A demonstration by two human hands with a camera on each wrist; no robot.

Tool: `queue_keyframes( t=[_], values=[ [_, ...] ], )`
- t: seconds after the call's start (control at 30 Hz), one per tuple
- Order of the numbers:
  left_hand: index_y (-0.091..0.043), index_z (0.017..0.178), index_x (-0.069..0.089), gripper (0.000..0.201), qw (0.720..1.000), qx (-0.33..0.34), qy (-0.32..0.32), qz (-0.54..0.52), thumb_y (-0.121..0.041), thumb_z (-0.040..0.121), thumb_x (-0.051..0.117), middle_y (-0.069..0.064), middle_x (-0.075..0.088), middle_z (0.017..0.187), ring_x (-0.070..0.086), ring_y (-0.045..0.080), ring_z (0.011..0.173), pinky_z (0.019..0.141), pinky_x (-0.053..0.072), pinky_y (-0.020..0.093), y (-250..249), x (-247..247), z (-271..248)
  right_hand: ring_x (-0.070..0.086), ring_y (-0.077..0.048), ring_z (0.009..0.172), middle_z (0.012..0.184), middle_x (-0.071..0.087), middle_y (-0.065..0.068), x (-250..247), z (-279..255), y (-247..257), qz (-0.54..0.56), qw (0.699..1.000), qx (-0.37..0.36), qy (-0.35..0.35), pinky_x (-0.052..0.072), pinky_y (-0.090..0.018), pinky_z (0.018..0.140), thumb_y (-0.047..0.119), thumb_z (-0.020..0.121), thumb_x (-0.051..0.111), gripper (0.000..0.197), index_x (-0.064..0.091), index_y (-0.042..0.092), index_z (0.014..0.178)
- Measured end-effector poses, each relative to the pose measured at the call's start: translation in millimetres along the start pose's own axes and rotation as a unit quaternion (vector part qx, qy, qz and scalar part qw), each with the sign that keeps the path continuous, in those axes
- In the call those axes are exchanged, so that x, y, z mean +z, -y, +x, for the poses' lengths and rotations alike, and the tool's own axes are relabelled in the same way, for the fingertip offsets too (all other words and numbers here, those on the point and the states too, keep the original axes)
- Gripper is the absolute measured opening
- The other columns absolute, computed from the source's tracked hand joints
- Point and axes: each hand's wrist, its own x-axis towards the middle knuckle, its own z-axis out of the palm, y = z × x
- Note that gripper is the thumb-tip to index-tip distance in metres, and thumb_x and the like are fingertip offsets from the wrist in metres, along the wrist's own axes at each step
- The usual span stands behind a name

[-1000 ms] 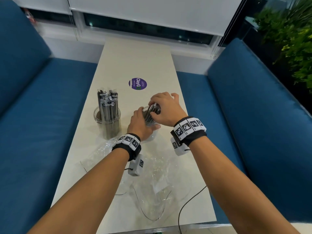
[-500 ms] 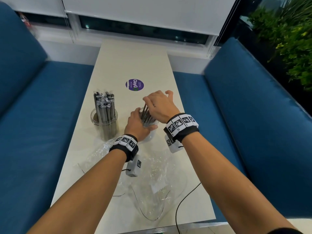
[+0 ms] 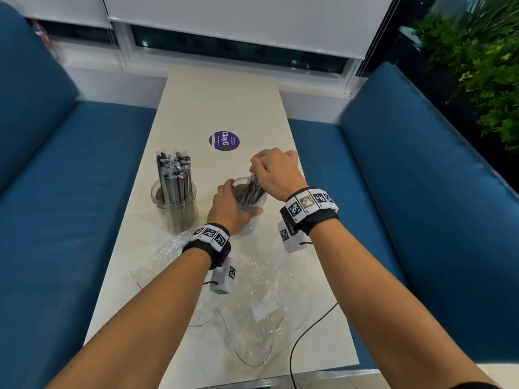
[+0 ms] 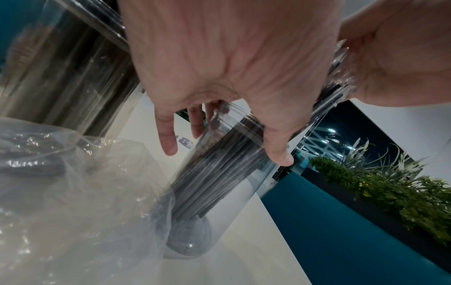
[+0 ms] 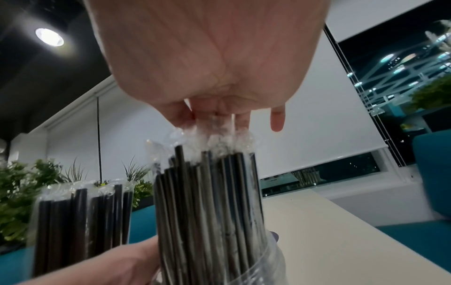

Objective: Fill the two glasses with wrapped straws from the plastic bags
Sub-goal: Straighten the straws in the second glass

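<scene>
Straws (image 3: 250, 189), light and slippery in their wrappers, stand mid-table in the right-hand glass (image 3: 250, 204); right hand (image 3: 276, 171) pinches their tops, left hand (image 3: 229, 207) curls round the fragile glass.

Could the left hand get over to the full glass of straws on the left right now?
Probably yes. The full glass stands just beside the left hand with bare table between, but that hand grips the second glass and would need to let go first.
</scene>
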Motion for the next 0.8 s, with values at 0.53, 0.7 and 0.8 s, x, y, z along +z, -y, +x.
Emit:
queue_keyframes(
  t=[0.53, 0.7, 0.8],
  values=[
    [-0.014, 0.16, 0.031, 0.111, 1.0, -0.003, 0.0, -0.004, -0.053, 0.075, 0.091, 0.009, 0.043, 0.154, 0.044, 0.032, 0.144, 0.118, 0.042, 0.051, 0.0, -0.5, 0.8, 0.059, -0.024, 0.125, 0.14, 0.064, 0.0, -9.7, 11.7, 8.9, 0.018, 0.998, -0.049, 0.035, 0.042, -0.048, 0.108, 0.024, 0.1, 0.062, 0.037, 0.065, 0.034, 0.135],
    [-0.015, 0.163, 0.026, 0.114, 1.0, -0.001, 0.005, -0.015, -0.051, 0.077, 0.091, 0.008, 0.039, 0.16, 0.04, 0.03, 0.148, 0.121, 0.039, 0.048, 0.5, -2.9, -1.0, 0.068, -0.024, 0.111, 0.12, 0.074, -0.007, -9.9, 26.6, 15.1, -0.036, 0.996, -0.04, 0.076, 0.051, -0.027, 0.094, 0.005, 0.097, 0.064, 0.027, 0.079, 0.016, 0.117],
    [-0.016, 0.163, 0.026, 0.113, 1.0, 0.001, 0.004, -0.015, -0.051, 0.077, 0.091, 0.008, 0.039, 0.159, 0.04, 0.03, 0.147, 0.12, 0.039, 0.048, -0.8, -3.4, -1.4, 0.069, -0.027, 0.108, 0.116, 0.076, -0.009, -14.4, 26.7, 15.6, -0.036, 0.997, -0.038, 0.047, 0.054, -0.031, 0.095, 0.005, 0.098, 0.062, 0.022, 0.08, 0.01, 0.111]
  ],
)
